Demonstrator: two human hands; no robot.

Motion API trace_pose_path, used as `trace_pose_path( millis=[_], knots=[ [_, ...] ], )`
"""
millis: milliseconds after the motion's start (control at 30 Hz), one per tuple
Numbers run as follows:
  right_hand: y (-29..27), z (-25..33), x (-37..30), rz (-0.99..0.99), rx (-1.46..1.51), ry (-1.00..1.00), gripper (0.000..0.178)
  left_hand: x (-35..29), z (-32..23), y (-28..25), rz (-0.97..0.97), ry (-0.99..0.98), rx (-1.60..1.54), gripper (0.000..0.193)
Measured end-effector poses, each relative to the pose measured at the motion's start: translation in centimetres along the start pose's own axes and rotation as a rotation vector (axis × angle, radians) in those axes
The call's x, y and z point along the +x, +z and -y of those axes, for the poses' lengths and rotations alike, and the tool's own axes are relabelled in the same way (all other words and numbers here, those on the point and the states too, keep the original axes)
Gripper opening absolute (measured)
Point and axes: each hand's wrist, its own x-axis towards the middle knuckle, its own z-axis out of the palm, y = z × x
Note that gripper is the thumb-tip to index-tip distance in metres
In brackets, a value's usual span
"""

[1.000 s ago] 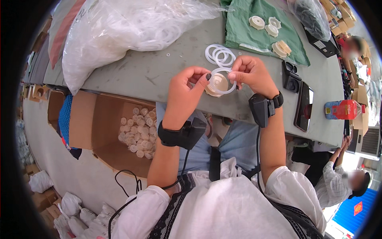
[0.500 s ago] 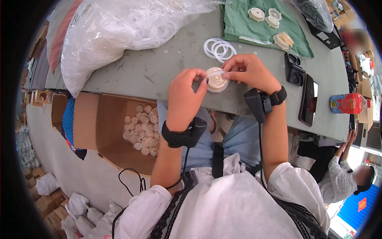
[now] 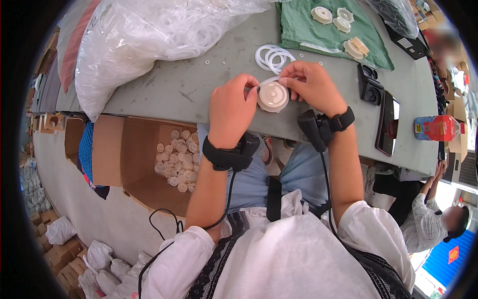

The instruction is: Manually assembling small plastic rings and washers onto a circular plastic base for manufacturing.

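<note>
A round cream plastic lid (image 3: 273, 96) rests on the grey table between my hands, its raised centre showing. A translucent white sealing ring (image 3: 269, 80) curves along the lid's far edge. My left hand (image 3: 233, 105) pinches the ring at the lid's left side, thumb and forefinger together. On the right, my right hand (image 3: 314, 88) has its fingertips closed on the ring at the lid's upper right edge. How far the ring goes round the lid I cannot tell. Just beyond lie several loose white rings (image 3: 271, 57).
A clear bag of rings (image 3: 164, 37) covers the table's far left. Several cream parts (image 3: 342, 24) lie on a green sack (image 3: 303, 30). To the right are a black case (image 3: 369, 84), a phone (image 3: 387, 124) and a red bottle (image 3: 438, 128). A cardboard box (image 3: 144, 174) holds several lids.
Both hands have moved apart to the lid's sides, uncovering more of its face. The ring, earlier across the lid's upper face, now lies along its far edge.
</note>
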Motion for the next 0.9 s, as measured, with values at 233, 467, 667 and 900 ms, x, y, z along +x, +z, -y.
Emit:
trace_pose_path(
  millis=[233,467,667,900],
  knots=[
    [1.4,-0.9,-0.2,-0.205,-0.146,-0.253,0.015,0.5,-0.6,-0.6,0.076,-0.168,-0.086,0.015],
    [1.5,-0.8,-0.1,-0.217,-0.103,-0.205,0.016,0.2,-0.1,0.6,-0.041,-0.169,-0.112,0.019],
    [1.2,-1.4,0.2,-0.195,-0.124,-0.231,0.015,-1.2,-1.1,0.8,-0.019,0.129,0.21,0.042],
    [1.7,-1.5,0.1,-0.296,-0.019,-0.237,0.011,-2.0,-0.7,0.8,-0.064,0.229,0.332,0.052]
  ],
)
